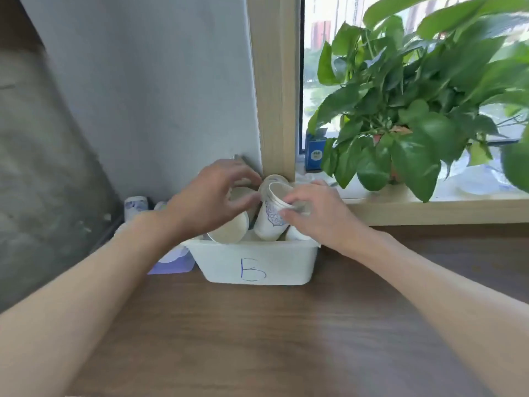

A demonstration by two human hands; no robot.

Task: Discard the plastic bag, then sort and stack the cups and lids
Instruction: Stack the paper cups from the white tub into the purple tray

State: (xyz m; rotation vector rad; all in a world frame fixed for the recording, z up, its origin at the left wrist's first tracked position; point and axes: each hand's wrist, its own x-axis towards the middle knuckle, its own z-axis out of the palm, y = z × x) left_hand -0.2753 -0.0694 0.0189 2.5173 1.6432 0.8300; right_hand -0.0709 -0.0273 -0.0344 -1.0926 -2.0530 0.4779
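Note:
A white plastic bin [254,265] marked with a blue "B" stands on the wooden table against the wall. Several white paper cups lie jumbled inside it. My left hand [209,199] curls over a plain white cup [230,232] lying on its side with its mouth toward me. My right hand [317,213] grips the rim of a cup with a blue pattern [270,222], which tilts in the bin. Another cup [274,179] shows behind them. What lies at the bin's bottom is hidden.
A large leafy potted plant [415,110] fills the window sill at the right, with a blue box [315,151] beside it. Left of the bin lie a purple-and-white pack [174,260] and a blue-patterned cup [136,207]. A wooden post [276,90] rises behind the bin.

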